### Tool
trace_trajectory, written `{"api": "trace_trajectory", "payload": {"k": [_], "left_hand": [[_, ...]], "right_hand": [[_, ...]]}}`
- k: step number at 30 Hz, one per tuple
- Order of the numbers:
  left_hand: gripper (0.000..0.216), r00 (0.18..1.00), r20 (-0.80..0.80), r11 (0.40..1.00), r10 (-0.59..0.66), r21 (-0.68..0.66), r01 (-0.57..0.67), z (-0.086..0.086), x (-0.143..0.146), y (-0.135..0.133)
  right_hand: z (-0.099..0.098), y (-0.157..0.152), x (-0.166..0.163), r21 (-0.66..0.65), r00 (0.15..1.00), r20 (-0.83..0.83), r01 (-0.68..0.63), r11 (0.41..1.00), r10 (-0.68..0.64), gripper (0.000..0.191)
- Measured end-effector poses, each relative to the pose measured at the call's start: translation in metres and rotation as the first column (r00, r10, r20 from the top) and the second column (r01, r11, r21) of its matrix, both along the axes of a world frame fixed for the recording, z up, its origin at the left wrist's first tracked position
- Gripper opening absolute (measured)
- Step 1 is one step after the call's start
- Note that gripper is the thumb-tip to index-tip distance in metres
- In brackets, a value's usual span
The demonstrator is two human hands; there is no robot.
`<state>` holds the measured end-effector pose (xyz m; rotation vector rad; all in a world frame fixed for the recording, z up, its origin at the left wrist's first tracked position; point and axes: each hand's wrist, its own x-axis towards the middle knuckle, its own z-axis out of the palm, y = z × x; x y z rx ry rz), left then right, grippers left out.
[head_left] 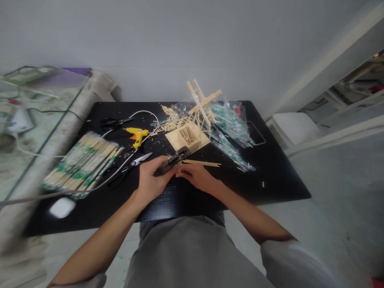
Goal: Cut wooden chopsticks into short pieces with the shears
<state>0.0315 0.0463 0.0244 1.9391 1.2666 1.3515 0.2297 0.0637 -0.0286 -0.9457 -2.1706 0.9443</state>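
While the left hand (153, 173) has its grip closed around a dark, jointed hand tool (171, 161), the right hand (198, 177) sits just beside it with fingers bent; what, if anything, its grip pinches is too small to tell. Just beyond them, on the black rectangular surface (279, 182), stands a pale wooden stick structure: a flat base (171, 137) bearing an open box (196, 145) with sticks inside, and a crossed lattice of sticks (202, 102) behind. The work looks partly done, the base, box and lattice standing. Likely unused yet are the long loose pale sticks (204, 163), the heap of short cut pieces (172, 122) and the green-and-clear wrapped chopsticks (84, 162).
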Motion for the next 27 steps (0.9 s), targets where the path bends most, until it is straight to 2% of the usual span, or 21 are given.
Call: {"api": "trace_trajectory", "payload": {"k": [4,10,15,18,21,23,25,27], "left_hand": [[0.014,1.000,0.009,1.000,-0.016,0.010,0.016,0.001,-0.001,-0.001],[0.016,1.000,0.024,1.000,-0.010,0.006,0.010,0.001,-0.001,-0.002],[0.016,0.999,0.030,1.000,-0.026,0.008,0.026,-0.001,0.000,-0.004],[0.014,0.999,-0.001,0.999,-0.041,-0.030,0.041,0.005,-0.004,-0.007],[0.017,0.990,-0.113,0.990,-0.083,-0.119,0.070,0.018,-0.022,-0.009],[0.022,0.966,-0.244,0.989,-0.085,-0.135,0.052,0.029,-0.040,-0.010],[0.032,0.903,-0.429,0.991,-0.040,-0.134,-0.020,0.038,-0.060,-0.012],[0.038,0.788,-0.616,0.991,-0.022,-0.115,-0.062,0.045,-0.075,-0.014]], "right_hand": [[0.011,-0.003,0.001,-0.052,1.000,0.002,0.017,0.999,-0.017,0.008],[0.037,-0.008,0.002,-0.055,0.983,-0.164,0.076,0.996,-0.084,0.017],[0.033,-0.009,-0.001,0.015,0.972,-0.207,0.118,0.993,-0.113,0.019],[0.028,-0.009,-0.002,0.092,0.974,-0.198,0.132,0.987,-0.112,0.018],[0.028,-0.011,-0.003,0.106,0.972,-0.212,0.126,0.986,-0.101,0.017],[0.029,-0.012,-0.004,0.076,0.968,-0.229,0.126,0.989,-0.106,0.015],[0.031,-0.012,-0.005,0.060,0.967,-0.226,0.133,0.989,-0.116,0.015],[0.031,-0.012,-0.006,0.062,0.971,-0.208,0.132,0.989,-0.117,0.015]]}}
